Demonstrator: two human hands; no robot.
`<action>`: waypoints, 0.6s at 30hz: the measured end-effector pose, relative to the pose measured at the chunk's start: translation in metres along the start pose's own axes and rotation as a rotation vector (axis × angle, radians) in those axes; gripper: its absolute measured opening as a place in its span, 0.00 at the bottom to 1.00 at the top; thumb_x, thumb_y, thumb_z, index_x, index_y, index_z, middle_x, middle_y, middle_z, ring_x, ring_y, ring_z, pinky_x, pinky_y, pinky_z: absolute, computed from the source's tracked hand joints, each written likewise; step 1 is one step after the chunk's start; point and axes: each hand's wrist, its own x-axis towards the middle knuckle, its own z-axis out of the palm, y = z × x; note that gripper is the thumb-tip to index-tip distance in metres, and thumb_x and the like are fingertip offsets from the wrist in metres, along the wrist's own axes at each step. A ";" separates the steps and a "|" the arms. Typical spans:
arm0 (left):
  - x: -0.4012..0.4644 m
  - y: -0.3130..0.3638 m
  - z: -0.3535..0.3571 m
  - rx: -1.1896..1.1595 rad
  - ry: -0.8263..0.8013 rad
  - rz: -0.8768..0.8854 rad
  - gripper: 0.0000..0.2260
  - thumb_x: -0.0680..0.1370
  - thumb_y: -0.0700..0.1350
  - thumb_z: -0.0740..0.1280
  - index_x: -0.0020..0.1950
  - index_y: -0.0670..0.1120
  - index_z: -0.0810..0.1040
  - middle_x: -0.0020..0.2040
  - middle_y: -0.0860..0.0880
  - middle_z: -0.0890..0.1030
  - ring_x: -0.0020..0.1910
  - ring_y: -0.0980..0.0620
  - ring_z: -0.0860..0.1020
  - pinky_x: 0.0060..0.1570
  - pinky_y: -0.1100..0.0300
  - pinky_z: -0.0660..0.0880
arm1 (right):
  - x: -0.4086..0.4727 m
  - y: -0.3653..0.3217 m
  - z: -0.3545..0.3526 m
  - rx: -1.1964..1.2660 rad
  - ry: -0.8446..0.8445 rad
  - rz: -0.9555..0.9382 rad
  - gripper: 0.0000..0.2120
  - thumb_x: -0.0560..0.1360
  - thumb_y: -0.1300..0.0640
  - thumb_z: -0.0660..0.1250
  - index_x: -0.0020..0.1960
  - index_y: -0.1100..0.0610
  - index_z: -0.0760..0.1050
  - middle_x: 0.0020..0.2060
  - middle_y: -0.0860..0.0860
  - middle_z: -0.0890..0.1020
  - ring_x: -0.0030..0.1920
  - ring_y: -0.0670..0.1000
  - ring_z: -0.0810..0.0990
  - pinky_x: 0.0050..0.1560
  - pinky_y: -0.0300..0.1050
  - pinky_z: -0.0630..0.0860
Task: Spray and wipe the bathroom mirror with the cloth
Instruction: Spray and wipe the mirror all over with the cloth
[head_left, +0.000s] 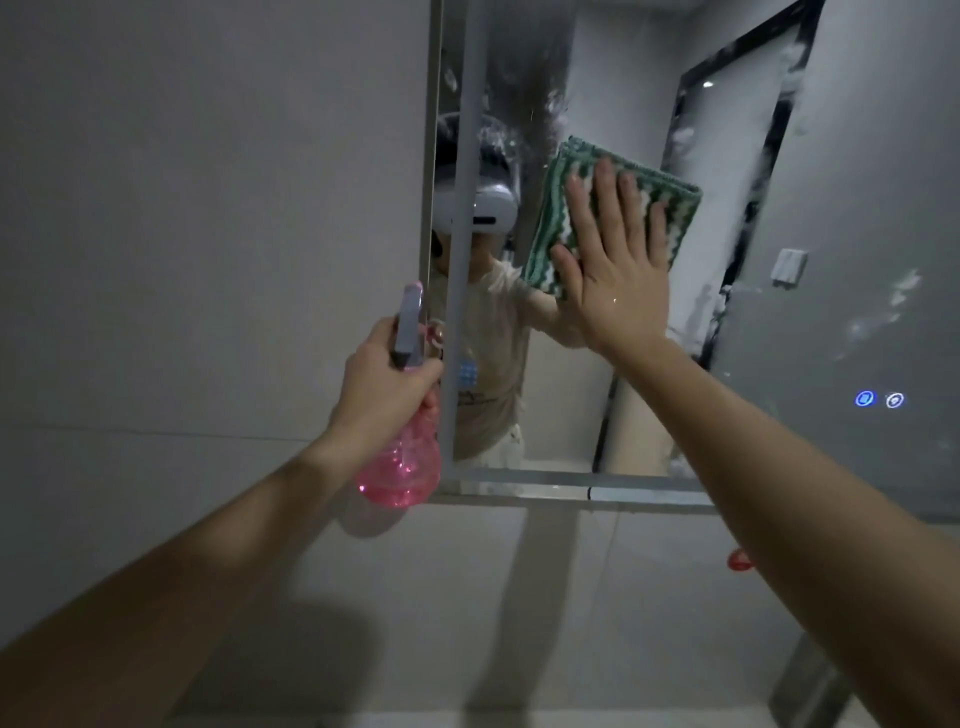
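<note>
Mirror (597, 93) glass filled the upper middle and right of the view, fixed to the wall (208, 208), with white foam or spray streaks seen along its top and right side. A folded green-and-white cloth (582, 197) was pressed flat against the glass by the right hand (618, 260), whose fingers were straight and spread over the cloth, not curled round it. A pink spray bottle (405, 447) was held upright near the mirror's left edge by the left hand (384, 384), its grip clamped round the neck just below the grey nozzle.

The wiping step seemed to be in hand. It would likely be done well if the palm were kept flat so the whole cloth stayed in contact, and if overlapping strokes were carried from the wet top downward, so that runs were caught rather than chased. The streaks at the upper right appeared not yet reached. A fresh face of the cloth might be needed once it was soaked.

Two lit touch buttons (878, 399) were seen low on the right of the glass and could be triggered by a passing wipe. A pale vertical strip (462, 260) crossed the glass near its left edge and could snag the cloth. A small red object (737, 560) showed beside the right forearm; what it was could not be told.
</note>
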 end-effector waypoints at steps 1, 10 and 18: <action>0.004 0.003 0.000 -0.020 0.004 0.004 0.08 0.74 0.36 0.67 0.49 0.46 0.74 0.29 0.47 0.78 0.26 0.52 0.77 0.30 0.59 0.76 | 0.003 0.001 0.000 0.011 -0.004 0.004 0.26 0.83 0.44 0.45 0.77 0.53 0.54 0.75 0.55 0.60 0.75 0.55 0.57 0.74 0.55 0.51; -0.025 -0.034 0.002 0.039 0.017 -0.079 0.10 0.72 0.33 0.66 0.46 0.47 0.73 0.26 0.50 0.76 0.21 0.55 0.74 0.24 0.65 0.71 | -0.097 -0.052 0.013 0.100 -0.068 0.140 0.26 0.83 0.44 0.45 0.78 0.52 0.48 0.77 0.55 0.54 0.77 0.52 0.47 0.75 0.52 0.42; -0.063 -0.091 0.013 0.127 -0.002 -0.201 0.11 0.71 0.35 0.67 0.43 0.51 0.71 0.24 0.51 0.77 0.23 0.50 0.76 0.30 0.54 0.75 | -0.213 -0.090 0.023 0.123 -0.144 0.012 0.29 0.82 0.46 0.51 0.78 0.51 0.44 0.78 0.50 0.43 0.77 0.53 0.45 0.76 0.55 0.44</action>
